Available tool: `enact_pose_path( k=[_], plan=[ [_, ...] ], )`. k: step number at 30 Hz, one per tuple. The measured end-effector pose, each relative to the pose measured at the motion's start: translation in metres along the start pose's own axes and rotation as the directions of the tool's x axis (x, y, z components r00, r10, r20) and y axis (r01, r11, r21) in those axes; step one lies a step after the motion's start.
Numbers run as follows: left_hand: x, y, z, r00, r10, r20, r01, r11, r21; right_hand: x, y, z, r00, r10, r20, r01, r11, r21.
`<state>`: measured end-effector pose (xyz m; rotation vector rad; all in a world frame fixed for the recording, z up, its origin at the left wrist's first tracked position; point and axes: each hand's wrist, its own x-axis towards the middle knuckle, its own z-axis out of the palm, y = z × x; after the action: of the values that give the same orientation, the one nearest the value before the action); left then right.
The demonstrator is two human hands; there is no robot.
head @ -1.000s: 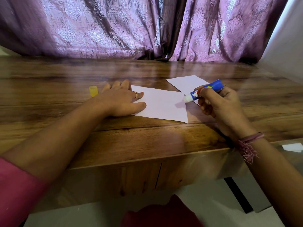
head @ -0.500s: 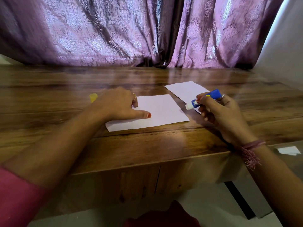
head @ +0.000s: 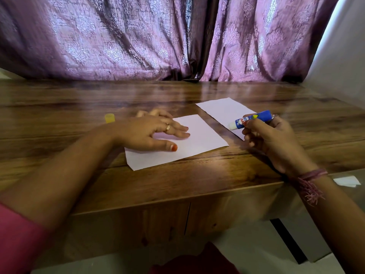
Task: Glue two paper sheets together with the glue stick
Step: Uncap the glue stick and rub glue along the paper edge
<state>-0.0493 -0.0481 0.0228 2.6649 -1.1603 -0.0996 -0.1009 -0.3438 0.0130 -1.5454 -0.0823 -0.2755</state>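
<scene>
Two white paper sheets lie on the wooden table (head: 177, 186). The near sheet (head: 199, 143) lies in the middle, and my left hand (head: 150, 131) rests flat on its left part with fingers spread. The far sheet (head: 223, 111) lies behind and to the right of it. My right hand (head: 270, 139) grips a blue glue stick (head: 250, 119) over the far sheet's near right corner, its uncapped white tip pointing left and down. I cannot tell if the tip touches the paper.
A yellow cap (head: 109, 118) stands on the table left of my left hand. Purple curtains (head: 158, 36) hang along the table's far edge. A white scrap of paper (head: 346, 181) lies on a lower surface at the right.
My left hand has turned the near sheet and drawn it toward me and to the left. Its fingers now lie spread on the sheet. The right hand with the glue stick has barely moved.
</scene>
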Motion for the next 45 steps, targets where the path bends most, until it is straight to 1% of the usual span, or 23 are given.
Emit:
enact_pose_path(
  k=[3,9,14,17,19,22,26,30,37,42,45],
  plan=[
    [0.0,0.0,0.0,0.999,-0.024,0.048,0.022,0.999,0.044,0.001,0.001,0.0,1.0,0.004,0.014,-0.004,1.0,-0.004],
    [0.006,0.009,0.006,0.99,-0.108,-0.091,0.12,0.984,0.13,0.005,0.002,0.003,0.997,0.004,0.081,-0.001,0.999,-0.032],
    [0.006,0.016,0.007,0.987,-0.132,-0.09,0.148,0.969,0.2,0.018,0.0,0.004,0.99,0.036,0.138,-0.015,0.989,-0.145],
    [0.006,0.016,0.006,0.985,-0.146,-0.091,0.164,0.958,0.237,0.031,-0.003,0.008,0.984,-0.006,0.176,0.04,0.982,-0.186],
    [0.007,0.015,0.007,0.986,-0.138,-0.097,0.159,0.953,0.258,0.044,-0.007,0.011,0.977,-0.018,0.212,0.076,0.961,-0.265],
    [0.007,0.013,0.008,0.986,-0.127,-0.106,0.15,0.956,0.254,0.065,-0.011,0.015,0.969,-0.015,0.245,0.113,0.913,-0.393],
    [0.008,0.011,0.01,0.989,-0.113,-0.099,0.134,0.96,0.246,0.084,-0.009,0.027,0.961,-0.024,0.276,0.159,0.865,-0.475],
    [0.01,0.014,0.009,0.992,-0.098,-0.077,0.113,0.968,0.223,0.096,-0.005,0.034,0.954,-0.06,0.295,0.208,0.839,-0.502],
    [0.007,0.016,0.009,0.992,-0.111,-0.064,0.117,0.988,0.098,0.097,0.0,0.04,0.922,-0.137,0.362,0.325,0.783,-0.53],
    [0.007,0.018,0.007,0.991,-0.129,-0.029,0.132,0.984,0.118,0.097,0.002,0.042,0.906,-0.152,0.395,0.374,0.725,-0.579],
    [0.007,0.019,0.007,0.99,-0.14,-0.025,0.142,0.984,0.105,0.099,0.002,0.042,0.905,-0.149,0.398,0.376,0.716,-0.588]
  ],
)
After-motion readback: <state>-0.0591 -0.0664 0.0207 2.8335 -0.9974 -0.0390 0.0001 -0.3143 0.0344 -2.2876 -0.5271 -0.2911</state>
